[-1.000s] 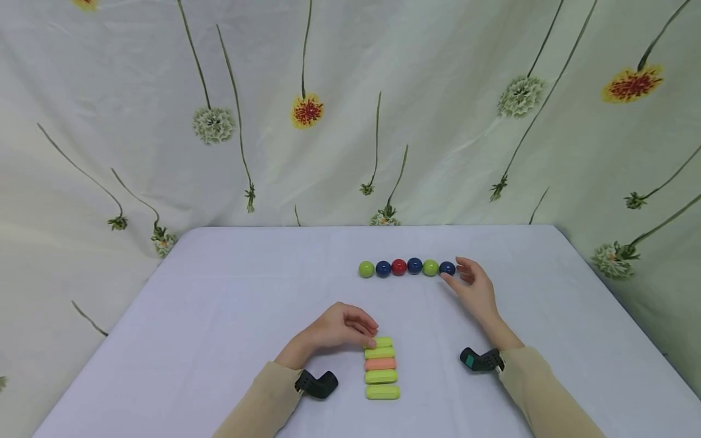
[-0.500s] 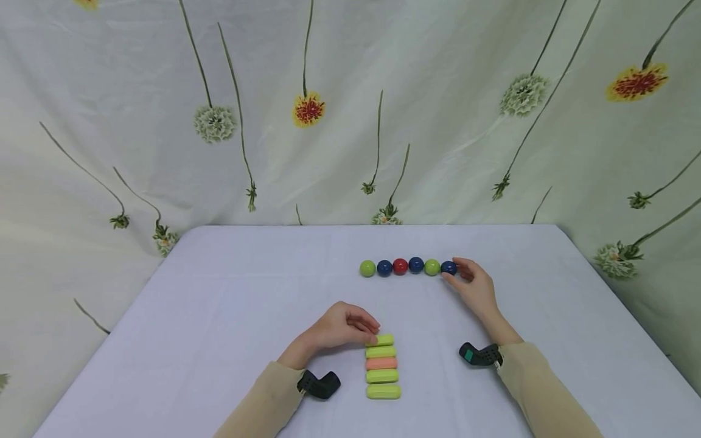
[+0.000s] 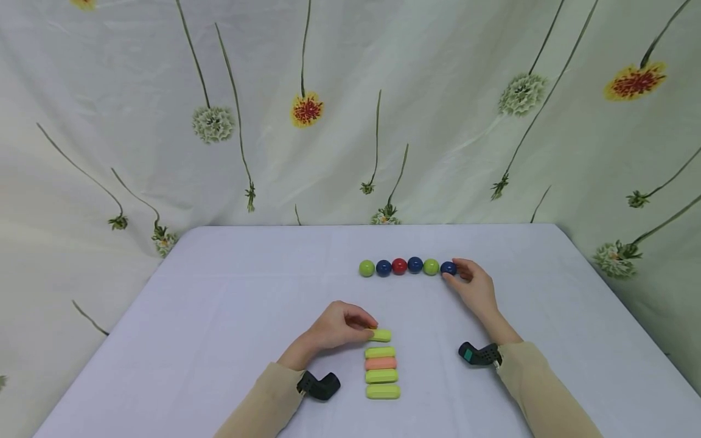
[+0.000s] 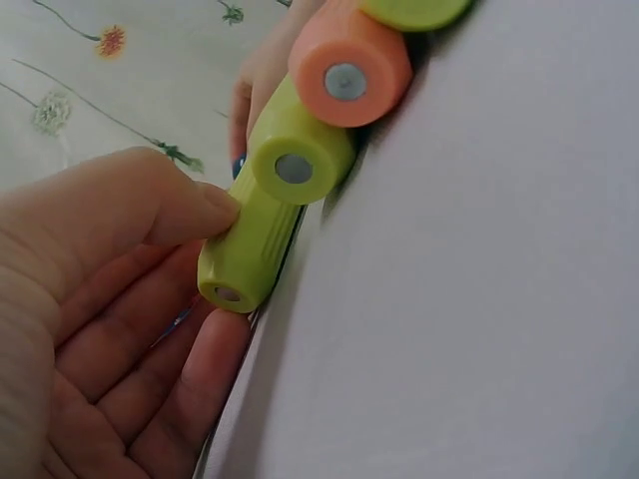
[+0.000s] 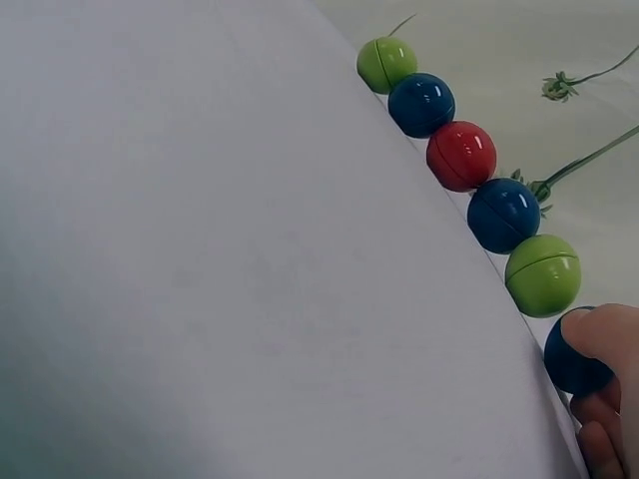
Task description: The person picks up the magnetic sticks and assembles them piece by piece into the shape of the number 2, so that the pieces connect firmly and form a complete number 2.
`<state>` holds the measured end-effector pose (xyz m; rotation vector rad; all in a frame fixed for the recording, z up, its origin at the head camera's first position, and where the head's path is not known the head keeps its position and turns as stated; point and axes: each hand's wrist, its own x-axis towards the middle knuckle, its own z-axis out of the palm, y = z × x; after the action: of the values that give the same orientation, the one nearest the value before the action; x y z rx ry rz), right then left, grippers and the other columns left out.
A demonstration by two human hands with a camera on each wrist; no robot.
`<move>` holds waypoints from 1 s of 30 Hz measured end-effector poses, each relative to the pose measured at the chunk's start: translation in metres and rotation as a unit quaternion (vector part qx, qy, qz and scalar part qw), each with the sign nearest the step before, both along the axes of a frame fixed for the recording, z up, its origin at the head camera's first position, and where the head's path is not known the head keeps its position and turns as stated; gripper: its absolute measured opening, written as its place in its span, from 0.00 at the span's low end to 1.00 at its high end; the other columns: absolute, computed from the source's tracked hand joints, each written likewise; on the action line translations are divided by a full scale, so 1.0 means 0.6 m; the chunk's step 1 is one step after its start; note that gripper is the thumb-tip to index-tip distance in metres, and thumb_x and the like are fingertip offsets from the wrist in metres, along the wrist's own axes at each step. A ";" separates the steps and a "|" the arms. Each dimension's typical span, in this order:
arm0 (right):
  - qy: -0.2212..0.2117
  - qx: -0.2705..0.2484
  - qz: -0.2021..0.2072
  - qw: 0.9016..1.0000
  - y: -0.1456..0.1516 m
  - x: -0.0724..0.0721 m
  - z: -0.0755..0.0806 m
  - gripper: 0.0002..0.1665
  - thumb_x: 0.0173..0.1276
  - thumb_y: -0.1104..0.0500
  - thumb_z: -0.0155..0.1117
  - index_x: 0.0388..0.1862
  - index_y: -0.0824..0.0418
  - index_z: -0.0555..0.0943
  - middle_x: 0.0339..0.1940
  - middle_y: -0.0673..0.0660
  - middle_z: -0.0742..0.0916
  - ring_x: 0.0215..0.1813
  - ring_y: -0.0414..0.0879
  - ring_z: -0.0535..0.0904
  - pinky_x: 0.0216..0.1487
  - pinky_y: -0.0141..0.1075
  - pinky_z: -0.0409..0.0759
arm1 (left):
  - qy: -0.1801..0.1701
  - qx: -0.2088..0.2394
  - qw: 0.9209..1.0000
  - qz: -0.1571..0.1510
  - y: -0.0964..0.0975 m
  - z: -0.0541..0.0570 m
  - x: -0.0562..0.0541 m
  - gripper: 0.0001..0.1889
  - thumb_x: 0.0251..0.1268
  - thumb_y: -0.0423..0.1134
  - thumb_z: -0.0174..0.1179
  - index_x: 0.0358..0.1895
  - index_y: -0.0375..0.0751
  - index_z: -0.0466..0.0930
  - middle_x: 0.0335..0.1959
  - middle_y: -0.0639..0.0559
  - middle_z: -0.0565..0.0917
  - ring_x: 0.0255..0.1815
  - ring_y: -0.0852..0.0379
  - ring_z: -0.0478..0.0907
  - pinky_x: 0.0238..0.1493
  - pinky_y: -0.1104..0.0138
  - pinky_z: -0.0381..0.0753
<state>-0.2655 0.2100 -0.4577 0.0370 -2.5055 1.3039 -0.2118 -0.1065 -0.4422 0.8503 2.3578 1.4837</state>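
My left hand pinches a yellow-green magnetic rod between thumb and fingers, just beyond a column of similar rods. A round metal end shows on the held rod in the left wrist view. The column has a yellow-green rod, an orange rod, then two more yellow-green rods. At the row's right end, my right hand holds a blue ball between thumb and fingers. A green ball lies beside it, with a narrow gap between them.
Leftward from that green ball, the row continues with a blue ball, a red ball, another blue ball and a green ball. A white cloth covers the table. Behind it hangs a flowered curtain.
My left hand has slid the top rod away from the column, opening a gap below it. At the right, the blue ball has parted slightly from the green one.
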 end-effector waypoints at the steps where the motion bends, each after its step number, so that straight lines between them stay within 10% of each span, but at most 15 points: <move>1: 0.000 0.001 -0.002 1.000 0.000 0.001 0.001 0.27 0.61 0.58 0.67 0.57 0.68 0.74 0.54 0.66 0.79 0.55 0.58 0.75 0.57 0.45 0.73 | 0.002 0.000 1.000 -0.003 -0.001 0.000 -0.001 0.09 0.54 0.33 0.67 0.39 0.41 0.86 0.36 0.54 0.85 0.35 0.61 0.79 0.40 0.70 0.78; 12: -0.009 0.023 -0.012 1.000 0.001 0.012 0.003 0.28 0.60 0.57 0.67 0.57 0.69 0.74 0.52 0.66 0.80 0.52 0.57 0.75 0.55 0.46 0.73 | 0.009 -0.037 0.999 -0.004 0.001 0.008 0.003 0.11 0.52 0.33 0.68 0.41 0.43 0.87 0.36 0.57 0.84 0.33 0.61 0.77 0.36 0.71 0.77; 20: -0.012 0.024 -0.003 1.000 0.000 0.019 0.002 0.26 0.59 0.57 0.67 0.54 0.68 0.76 0.50 0.65 0.80 0.49 0.56 0.76 0.53 0.46 0.74 | 0.025 -0.038 0.999 0.017 0.009 0.061 0.036 0.11 0.54 0.28 0.64 0.42 0.33 0.85 0.35 0.46 0.84 0.31 0.59 0.73 0.34 0.72 0.73; 30: -0.024 0.040 0.000 0.999 -0.006 0.027 0.008 0.24 0.58 0.54 0.69 0.51 0.66 0.79 0.42 0.62 0.81 0.43 0.52 0.76 0.46 0.43 0.74 | 0.036 0.005 0.998 0.047 0.008 0.055 0.034 0.11 0.54 0.27 0.63 0.42 0.31 0.84 0.38 0.43 0.84 0.35 0.53 0.77 0.38 0.70 0.76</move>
<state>-0.2495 0.2066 -0.4531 0.0239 -2.5961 1.2184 -0.1913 -0.1019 -0.4091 0.8189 2.4755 1.5271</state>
